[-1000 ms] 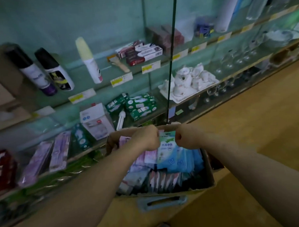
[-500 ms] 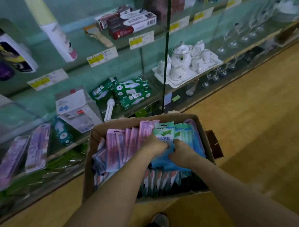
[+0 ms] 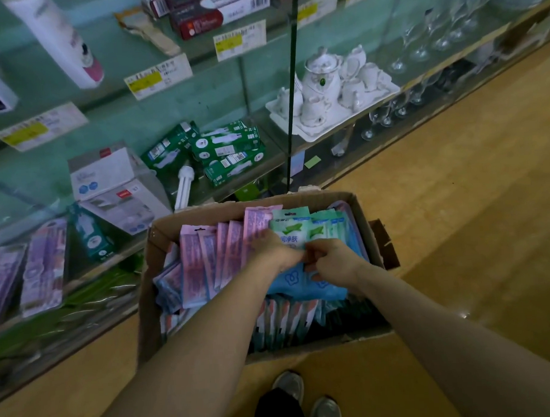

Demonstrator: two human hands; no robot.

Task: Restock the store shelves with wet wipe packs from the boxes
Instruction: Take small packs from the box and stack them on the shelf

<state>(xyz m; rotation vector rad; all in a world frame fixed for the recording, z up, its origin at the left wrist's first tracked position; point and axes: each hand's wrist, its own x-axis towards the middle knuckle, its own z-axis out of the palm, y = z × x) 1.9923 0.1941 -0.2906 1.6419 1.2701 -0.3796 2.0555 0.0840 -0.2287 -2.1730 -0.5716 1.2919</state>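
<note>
The box (image 3: 210, 211) is set on the floor just before the shelves (image 3: 112, 124), presumably so stock can be passed straight across. Packs (image 3: 292, 231) are stood on edge in rows, which lets a bunch be gripped. A green-and-blue bunch, inside the box, is pinched between left hand (image 3: 274, 251) and right hand (image 3: 336, 261). Fingertips are hidden, and the number held cannot be told.

Packs (image 3: 228, 251) stand in box (image 3: 360, 211) before glass shelves (image 3: 265, 164)
</note>
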